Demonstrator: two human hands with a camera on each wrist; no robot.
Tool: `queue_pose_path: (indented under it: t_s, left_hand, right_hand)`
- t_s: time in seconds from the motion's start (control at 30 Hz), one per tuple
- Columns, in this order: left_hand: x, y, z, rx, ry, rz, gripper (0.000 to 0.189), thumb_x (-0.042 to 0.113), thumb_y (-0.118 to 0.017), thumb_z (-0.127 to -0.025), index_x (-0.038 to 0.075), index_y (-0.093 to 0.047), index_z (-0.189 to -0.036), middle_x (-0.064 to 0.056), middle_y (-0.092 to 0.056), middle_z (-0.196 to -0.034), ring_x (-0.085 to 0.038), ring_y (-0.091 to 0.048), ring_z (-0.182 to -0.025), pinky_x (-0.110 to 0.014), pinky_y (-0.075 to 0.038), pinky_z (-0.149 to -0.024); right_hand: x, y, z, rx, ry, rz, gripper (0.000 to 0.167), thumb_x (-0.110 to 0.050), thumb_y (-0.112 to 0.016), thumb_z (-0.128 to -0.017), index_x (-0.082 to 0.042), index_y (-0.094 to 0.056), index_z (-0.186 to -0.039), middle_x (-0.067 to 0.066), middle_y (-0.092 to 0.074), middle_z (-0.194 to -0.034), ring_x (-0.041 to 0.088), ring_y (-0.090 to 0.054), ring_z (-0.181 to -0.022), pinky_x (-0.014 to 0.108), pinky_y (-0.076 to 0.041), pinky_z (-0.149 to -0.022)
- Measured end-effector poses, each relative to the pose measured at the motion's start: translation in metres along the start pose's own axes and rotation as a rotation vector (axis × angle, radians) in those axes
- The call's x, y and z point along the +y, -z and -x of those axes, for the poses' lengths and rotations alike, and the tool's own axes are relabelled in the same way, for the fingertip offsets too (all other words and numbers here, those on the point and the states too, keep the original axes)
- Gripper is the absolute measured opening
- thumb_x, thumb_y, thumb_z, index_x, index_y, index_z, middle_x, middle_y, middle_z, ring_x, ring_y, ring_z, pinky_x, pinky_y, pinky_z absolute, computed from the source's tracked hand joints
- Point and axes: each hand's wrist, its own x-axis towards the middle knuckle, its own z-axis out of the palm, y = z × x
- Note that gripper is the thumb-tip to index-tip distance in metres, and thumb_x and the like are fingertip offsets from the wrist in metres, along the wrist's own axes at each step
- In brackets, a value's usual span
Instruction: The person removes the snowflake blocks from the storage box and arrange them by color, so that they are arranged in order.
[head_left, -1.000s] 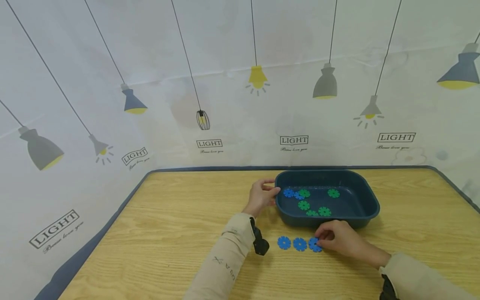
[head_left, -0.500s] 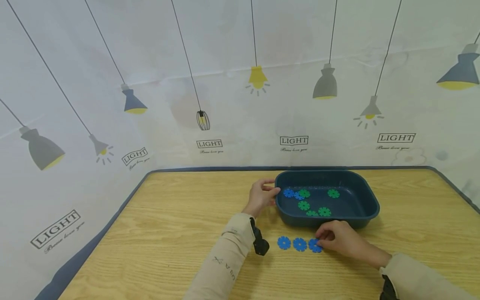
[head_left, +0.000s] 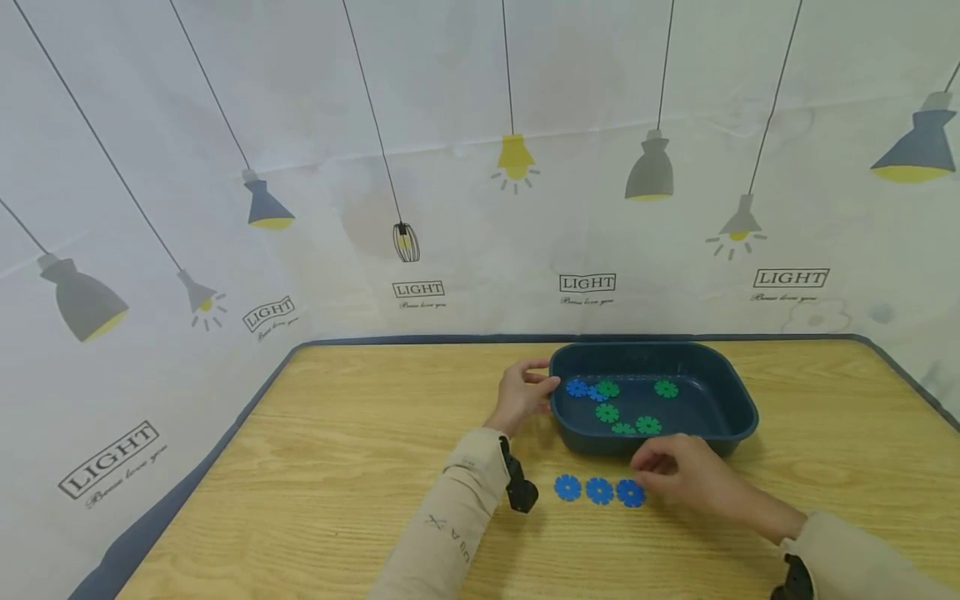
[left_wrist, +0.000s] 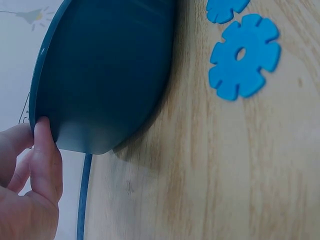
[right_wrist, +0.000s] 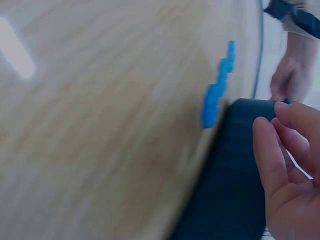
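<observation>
My left hand [head_left: 521,392] pinches the left end of a dark blue plastic basin [head_left: 738,429], its thumb on the outer wall and the fingers at the rim in the left wrist view. Three blue notched discs, shaped like snowflake building pieces, lie flat in a row before the basin: a left disc [head_left: 567,487], a middle disc [head_left: 599,491] and a right disc [head_left: 630,493]. Just right of that last disc, my right hand [head_left: 688,471] hovers near the basin's front wall. Its fingers are loosely bent, with nothing between them in the right wrist view.
Inside the basin are several green discs, one of them a lone green disc [head_left: 666,389], and blue ones, including a blue disc [head_left: 577,388] at the left. The wooden table [head_left: 360,450] meets a wall cloth [head_left: 480,250] printed with lamps behind the basin.
My right hand has let go of the right blue disc and risen slightly away to the right. The left hand, basin and row of discs have stayed in place.
</observation>
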Motion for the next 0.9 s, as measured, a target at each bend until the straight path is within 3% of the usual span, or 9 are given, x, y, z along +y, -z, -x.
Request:
queue_pose_path:
  t_s: [0.23, 0.4, 0.6, 0.9]
  left_hand:
    - [-0.001, 0.0, -0.001, -0.005, -0.017, 0.002, 0.033, 0.008, -0.064, -0.081, 0.007, -0.058, -0.113, -0.009, -0.057, -0.088, -0.014, -0.058, -0.058, -0.034, -0.054, -0.059]
    - [-0.001, 0.0, 0.001, -0.008, -0.02, 0.006, 0.033, 0.008, -0.064, -0.081, 0.006, -0.058, -0.113, -0.009, -0.057, -0.088, -0.014, -0.058, -0.058, -0.036, -0.054, -0.062]
    - [-0.001, 0.002, 0.0, -0.007, -0.025, 0.007, 0.033, 0.009, -0.065, -0.081, 0.007, -0.058, -0.113, -0.009, -0.058, -0.087, -0.015, -0.058, -0.058, -0.032, -0.053, -0.056]
    - [0.0, 0.002, 0.001, -0.012, -0.033, 0.009, 0.033, 0.008, -0.065, -0.081, 0.005, -0.057, -0.113, -0.009, -0.058, -0.087, -0.014, -0.059, -0.06, -0.028, -0.053, -0.053]
  right_hand:
    - [-0.02, 0.014, -0.014, 0.052, 0.072, 0.032, 0.017, -0.02, -0.065, -0.081, -0.005, -0.065, -0.088, -0.004, -0.062, -0.076, 0.004, -0.057, -0.064, 0.022, -0.049, -0.057]
    - [-0.031, 0.028, -0.028, 0.088, 0.067, 0.012, 0.016, -0.017, -0.064, -0.082, -0.003, -0.064, -0.09, 0.001, -0.063, -0.077, 0.009, -0.059, -0.064, 0.023, -0.049, -0.056]
    - [-0.035, 0.038, -0.055, 0.141, 0.032, 0.023, 0.014, -0.013, -0.064, -0.082, -0.002, -0.065, -0.09, 0.004, -0.064, -0.078, 0.013, -0.06, -0.064, 0.023, -0.05, -0.056]
    - [-0.013, 0.038, -0.091, 0.112, -0.09, 0.055, 0.02, -0.014, -0.063, -0.083, 0.001, -0.064, -0.096, 0.007, -0.064, -0.084, 0.019, -0.06, -0.071, 0.029, -0.051, -0.059]
